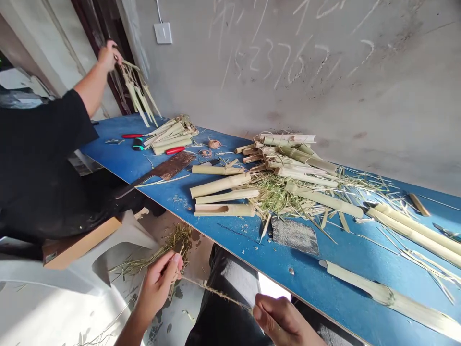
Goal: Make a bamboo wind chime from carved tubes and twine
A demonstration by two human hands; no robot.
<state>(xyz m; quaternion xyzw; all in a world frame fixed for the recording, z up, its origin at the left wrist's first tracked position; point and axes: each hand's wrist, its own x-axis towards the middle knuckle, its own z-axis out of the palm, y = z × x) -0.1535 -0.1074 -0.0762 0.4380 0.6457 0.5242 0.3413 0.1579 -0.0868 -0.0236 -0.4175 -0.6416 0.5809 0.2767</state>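
The person's left hand [156, 288] pinches a taut twisted grass cord [216, 291] between thumb and fingers, a tuft of dried grass [173, 250] just beyond it, while the right hand [284, 322] grips the far end, below the blue workbench [234, 245] bearing bamboo pieces [219, 185].
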